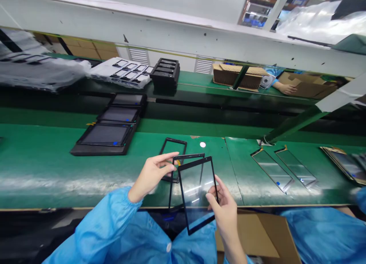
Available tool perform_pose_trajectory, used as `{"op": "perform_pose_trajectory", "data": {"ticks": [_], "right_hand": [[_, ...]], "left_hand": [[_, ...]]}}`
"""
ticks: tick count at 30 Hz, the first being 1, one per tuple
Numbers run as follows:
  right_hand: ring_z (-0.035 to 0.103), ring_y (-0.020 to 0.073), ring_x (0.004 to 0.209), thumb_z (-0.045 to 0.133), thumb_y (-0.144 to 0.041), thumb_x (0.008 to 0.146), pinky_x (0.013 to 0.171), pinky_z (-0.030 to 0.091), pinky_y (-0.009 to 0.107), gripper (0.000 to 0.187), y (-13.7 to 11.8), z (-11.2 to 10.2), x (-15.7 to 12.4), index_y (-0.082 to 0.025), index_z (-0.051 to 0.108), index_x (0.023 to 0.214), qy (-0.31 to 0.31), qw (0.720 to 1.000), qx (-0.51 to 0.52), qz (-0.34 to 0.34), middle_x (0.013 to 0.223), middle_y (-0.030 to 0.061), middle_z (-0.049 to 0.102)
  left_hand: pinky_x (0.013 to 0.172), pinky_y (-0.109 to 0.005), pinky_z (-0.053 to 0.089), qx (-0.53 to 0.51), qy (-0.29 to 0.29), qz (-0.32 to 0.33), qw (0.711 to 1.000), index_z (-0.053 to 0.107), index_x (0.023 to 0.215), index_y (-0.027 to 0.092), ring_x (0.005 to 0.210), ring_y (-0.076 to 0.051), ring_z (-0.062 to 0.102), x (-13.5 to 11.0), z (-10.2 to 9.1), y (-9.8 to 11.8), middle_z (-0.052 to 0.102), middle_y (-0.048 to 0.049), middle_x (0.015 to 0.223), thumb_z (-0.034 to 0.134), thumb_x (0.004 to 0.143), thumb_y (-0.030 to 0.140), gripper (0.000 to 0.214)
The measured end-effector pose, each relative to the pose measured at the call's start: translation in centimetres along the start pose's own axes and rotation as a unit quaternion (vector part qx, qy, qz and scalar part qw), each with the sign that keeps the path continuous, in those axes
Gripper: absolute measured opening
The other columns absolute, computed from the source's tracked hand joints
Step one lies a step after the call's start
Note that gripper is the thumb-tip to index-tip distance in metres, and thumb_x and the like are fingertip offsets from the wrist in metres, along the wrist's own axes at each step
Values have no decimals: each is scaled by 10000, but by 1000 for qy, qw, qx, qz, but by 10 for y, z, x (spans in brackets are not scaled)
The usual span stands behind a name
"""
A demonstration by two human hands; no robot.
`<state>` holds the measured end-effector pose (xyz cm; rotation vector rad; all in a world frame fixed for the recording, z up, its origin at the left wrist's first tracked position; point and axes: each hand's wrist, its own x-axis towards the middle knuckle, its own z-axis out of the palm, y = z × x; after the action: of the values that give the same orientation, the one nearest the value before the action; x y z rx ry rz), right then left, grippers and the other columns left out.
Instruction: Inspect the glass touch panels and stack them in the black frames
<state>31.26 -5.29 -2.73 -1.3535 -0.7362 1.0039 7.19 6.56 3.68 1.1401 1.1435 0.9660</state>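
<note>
My left hand [153,176] pinches the upper left corner of a thin black rectangular frame [170,193], held tilted above the front of the bench. In my right hand [226,208] is a touch screen glass panel [197,197] with a black border, gripped by its right edge between thumb and fingers. The panel overlaps the right part of the held frame and is nearer to me; I cannot tell whether they touch. Behind them, a second black frame [176,141] lies on the green bench, partly covered by my left hand and the held frame.
A black tray [98,149] with several screens stands left. Two glass panels [272,170] lie right of a green post [294,127], near stacked panels [340,163]. Black trays [165,75] and a divided carton [243,77] line the shelf. A co-worker's blue sleeve [320,233] is at right.
</note>
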Motion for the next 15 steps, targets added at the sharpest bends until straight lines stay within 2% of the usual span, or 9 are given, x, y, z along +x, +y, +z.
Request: {"op": "perform_pose_trajectory", "data": {"ticks": [5,15], "right_hand": [[619,150,685,881,-377,803,517,532,225,637,0,2,-2,-185,702,1384,20,1000,0,-4,822,5,681],[628,156,720,868,-321,808,535,525,226,637,-6,1,-8,-187,682,1402,26,1000,4,6,836,7,675]], "left_hand": [[638,-260,649,-15,-11,11,1000,839,1222,231,815,-199,750,-7,4,1,795,-60,928,846,801,282,425],[606,-207,625,-36,-47,62,996,870,1151,262,656,-112,667,-13,11,3,726,-9,806,833,819,175,345]]}}
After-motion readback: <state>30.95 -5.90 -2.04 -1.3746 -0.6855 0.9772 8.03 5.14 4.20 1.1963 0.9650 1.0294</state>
